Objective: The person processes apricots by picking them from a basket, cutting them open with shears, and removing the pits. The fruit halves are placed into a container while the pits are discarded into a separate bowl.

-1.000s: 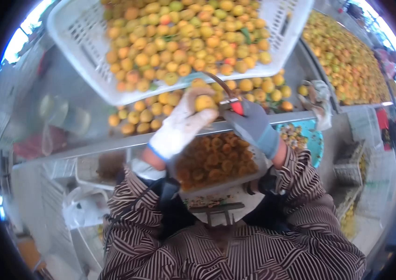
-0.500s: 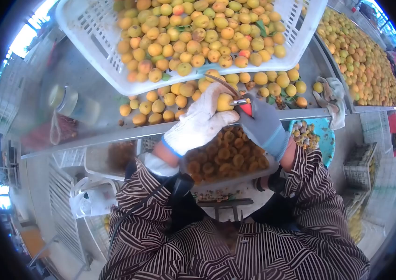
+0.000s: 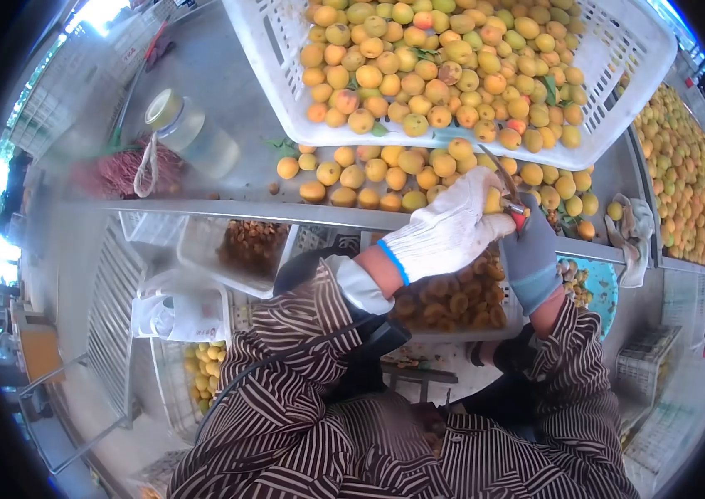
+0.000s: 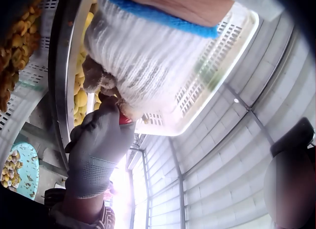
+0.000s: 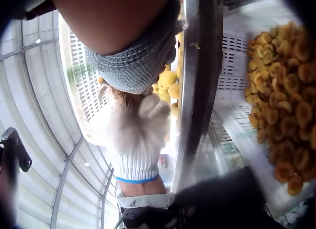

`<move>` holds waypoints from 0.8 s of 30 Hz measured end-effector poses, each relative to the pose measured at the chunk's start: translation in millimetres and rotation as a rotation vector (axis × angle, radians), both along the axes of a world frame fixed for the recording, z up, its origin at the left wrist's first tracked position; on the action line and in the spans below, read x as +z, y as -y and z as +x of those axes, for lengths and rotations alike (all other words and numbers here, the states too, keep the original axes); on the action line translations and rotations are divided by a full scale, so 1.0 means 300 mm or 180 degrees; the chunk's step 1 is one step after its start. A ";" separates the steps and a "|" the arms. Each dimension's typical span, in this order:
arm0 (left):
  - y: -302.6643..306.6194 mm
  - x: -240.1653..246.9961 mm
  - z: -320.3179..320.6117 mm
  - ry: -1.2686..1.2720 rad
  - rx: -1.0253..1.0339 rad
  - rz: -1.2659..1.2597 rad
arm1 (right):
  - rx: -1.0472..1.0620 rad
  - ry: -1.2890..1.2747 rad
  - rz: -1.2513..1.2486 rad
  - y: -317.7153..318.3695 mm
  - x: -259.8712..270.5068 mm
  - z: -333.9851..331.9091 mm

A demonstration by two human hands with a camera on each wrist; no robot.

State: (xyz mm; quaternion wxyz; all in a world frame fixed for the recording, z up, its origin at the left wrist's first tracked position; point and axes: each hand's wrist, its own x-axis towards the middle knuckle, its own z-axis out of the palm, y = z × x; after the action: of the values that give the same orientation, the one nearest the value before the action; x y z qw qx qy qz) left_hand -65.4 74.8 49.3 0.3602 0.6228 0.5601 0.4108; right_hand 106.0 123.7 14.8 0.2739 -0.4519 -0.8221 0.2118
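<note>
In the head view my left hand point(image 3: 452, 229), in a white knit glove with a blue cuff, holds a yellow apricot point(image 3: 493, 200) between thumb and fingers. My right hand point(image 3: 533, 254), in a grey glove, grips a knife with a red handle point(image 3: 520, 218) and a thin, curved brown blade point(image 3: 504, 175). The two hands meet at the table's front edge, knife up against the fruit. In the left wrist view the grey-gloved right hand point(image 4: 101, 140) curls around the red handle point(image 4: 125, 119). The right wrist view shows the white glove point(image 5: 136, 127) close below the grey cuff; the apricot is hidden there.
Loose apricots point(image 3: 352, 176) line the metal table before a white crate point(image 3: 290, 108) heaped with apricots. Below the hands sits a bin of halved apricots point(image 3: 444, 303). A turquoise basin point(image 3: 606, 291), a rag point(image 3: 631, 241) and a jar point(image 3: 194, 133) are nearby.
The head view has swung left, so table, crate and hands appear further right. Both hands stay together at the table edge, still holding apricot and knife.
</note>
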 end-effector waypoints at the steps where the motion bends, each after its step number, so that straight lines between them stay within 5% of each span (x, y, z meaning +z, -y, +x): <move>1: -0.001 0.006 0.004 -0.0051 0.0070 -0.0030 | -0.0024 -0.0011 0.0044 -0.002 -0.007 -0.003; 5: -0.006 0.017 -0.002 -0.0513 0.0062 -0.0056 | 0.0157 -0.0181 -0.0114 -0.019 -0.036 -0.005; 8: -0.027 0.028 -0.014 -0.0318 -0.0157 -0.0038 | 0.0296 -0.0635 -0.1039 -0.030 -0.042 0.019; 10: -0.027 0.034 -0.028 -0.0221 -0.0358 -0.0236 | 0.0373 -0.2091 -0.3430 0.002 0.054 0.013; 12: -0.027 0.044 -0.038 -0.0147 -0.0448 -0.0206 | 0.0248 -0.2126 -0.3641 0.011 0.098 0.029; 15: -0.035 0.002 -0.039 0.0183 -0.0464 0.0114 | 0.0926 -0.2618 -0.5691 -0.024 0.124 0.056; 19: -0.050 0.010 -0.045 0.1641 -0.0676 -0.0216 | 0.1434 -0.3576 -0.5460 -0.018 0.115 0.062; 21: -0.059 -0.011 -0.043 0.2309 -0.0641 -0.0172 | 0.0078 -0.1799 -0.3225 0.012 0.219 0.040; 24: -0.072 -0.035 -0.066 0.3213 -0.0735 -0.0206 | -0.0021 -0.1340 -0.2606 0.023 0.152 0.064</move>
State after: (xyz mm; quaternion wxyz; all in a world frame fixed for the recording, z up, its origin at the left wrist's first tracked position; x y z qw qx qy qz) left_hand -85.2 96.5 38.7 0.6476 0.3934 0.2566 0.6000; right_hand 125.2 116.8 60.5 0.2346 -0.4726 -0.5959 0.6054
